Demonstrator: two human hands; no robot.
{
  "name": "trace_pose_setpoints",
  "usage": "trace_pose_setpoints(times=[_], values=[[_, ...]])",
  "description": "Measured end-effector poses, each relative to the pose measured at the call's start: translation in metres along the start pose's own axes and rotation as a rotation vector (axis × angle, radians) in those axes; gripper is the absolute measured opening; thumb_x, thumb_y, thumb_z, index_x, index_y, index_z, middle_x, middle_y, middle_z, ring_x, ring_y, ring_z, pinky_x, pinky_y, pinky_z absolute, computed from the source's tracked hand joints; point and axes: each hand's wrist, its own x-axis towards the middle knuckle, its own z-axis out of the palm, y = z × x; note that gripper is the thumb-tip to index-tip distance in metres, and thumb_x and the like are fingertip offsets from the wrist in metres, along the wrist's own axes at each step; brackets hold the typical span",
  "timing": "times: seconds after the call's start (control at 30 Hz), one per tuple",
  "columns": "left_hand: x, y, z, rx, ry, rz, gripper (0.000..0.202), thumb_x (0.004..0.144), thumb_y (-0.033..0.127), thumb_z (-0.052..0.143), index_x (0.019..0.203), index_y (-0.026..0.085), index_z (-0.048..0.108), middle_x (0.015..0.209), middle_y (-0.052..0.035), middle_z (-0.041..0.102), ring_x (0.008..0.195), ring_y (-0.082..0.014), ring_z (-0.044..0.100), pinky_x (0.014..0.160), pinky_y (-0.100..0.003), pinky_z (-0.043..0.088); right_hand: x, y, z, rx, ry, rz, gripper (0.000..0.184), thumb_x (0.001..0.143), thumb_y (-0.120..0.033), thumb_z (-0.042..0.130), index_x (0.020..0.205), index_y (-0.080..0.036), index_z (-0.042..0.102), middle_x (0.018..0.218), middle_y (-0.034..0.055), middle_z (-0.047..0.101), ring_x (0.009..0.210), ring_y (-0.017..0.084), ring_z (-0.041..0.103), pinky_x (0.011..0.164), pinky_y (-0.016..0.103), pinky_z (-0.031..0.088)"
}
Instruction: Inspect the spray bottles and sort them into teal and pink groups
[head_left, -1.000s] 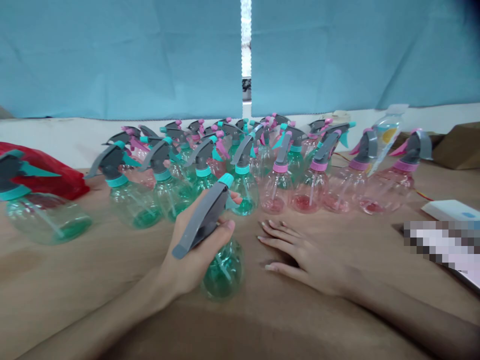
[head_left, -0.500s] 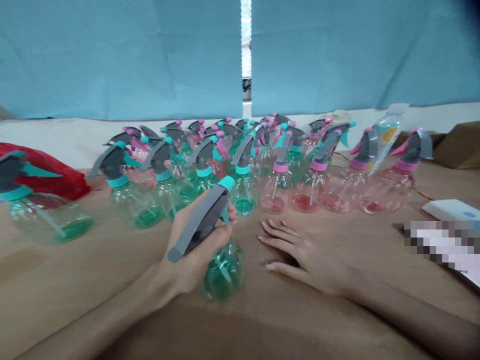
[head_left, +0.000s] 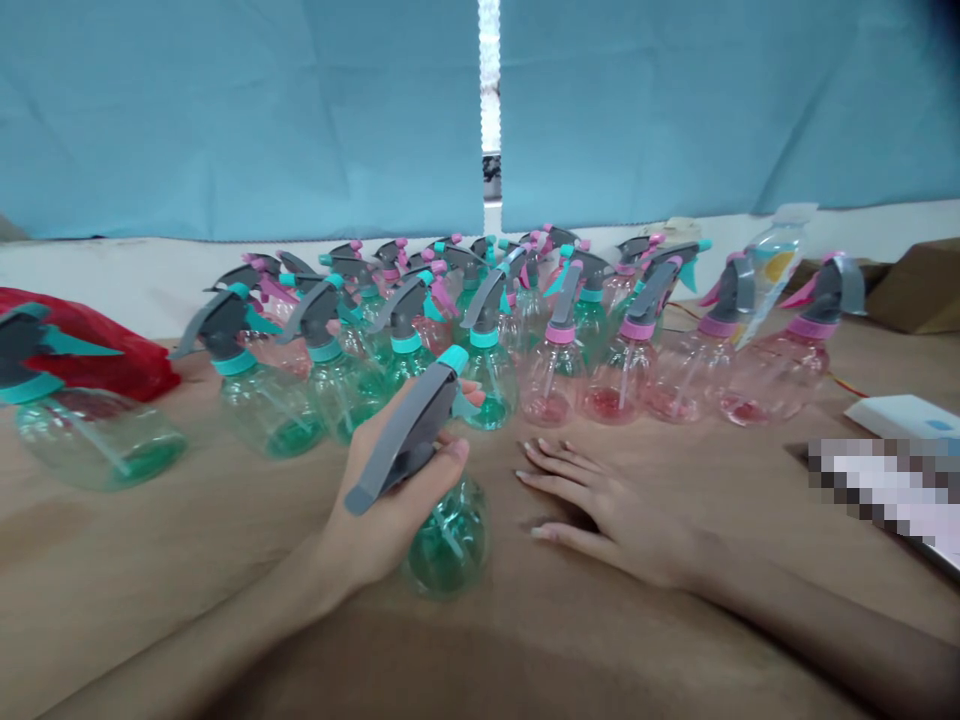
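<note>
My left hand is wrapped round the neck of a green spray bottle, which has a grey sprayer head with a teal nozzle pointing away to the right. Its clear green body rests on the table, and my fingers partly hide the collar and trigger. My right hand lies palm down on the wooden table, fingers spread, holding nothing. Just beyond both hands stand a teal-collared spray bottle and a pink-collared spray bottle, each with a little coloured liquid inside.
Several more green and pink spray bottles fill the back of the table. A lone green one stands far left before a red plastic bag. At right are a drink bottle, a white box and a blurred-out flat object.
My left fingers have shifted slightly around the sprayer's neck and trigger, and the sprayer head has moved a little. My right hand has stayed in place.
</note>
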Motion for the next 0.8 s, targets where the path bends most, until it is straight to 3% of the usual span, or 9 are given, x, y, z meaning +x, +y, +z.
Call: trace_pose_setpoints(times=[0.43,0.8], values=[[0.0016,0.0019,0.0004,-0.016,0.010,0.006,0.035,0.082,0.023,0.054,0.115,0.034,0.050,0.060,0.0072,0.040,0.050,-0.0124,0.038,0.052,-0.028,0.032,-0.0002,-0.0003,-0.0008,0.019,0.003,0.006,0.058,0.089,-0.056,0.042,0.138,-0.024,0.041,0.149,0.0028,0.027,0.138,0.023,0.021,0.113,0.046,0.020],[-0.0009,0.0054,-0.0002,-0.011,0.021,-0.012,0.033,0.081,0.025,0.055,0.113,0.032,0.051,0.063,0.0062,0.042,0.053,-0.0133,0.043,0.053,-0.028,0.035,-0.0005,-0.0008,-0.0007,0.036,0.018,0.000,0.058,0.089,-0.055,0.043,0.138,-0.025,0.039,0.149,0.0027,0.028,0.138,0.024,0.022,0.112,0.047,0.020]])
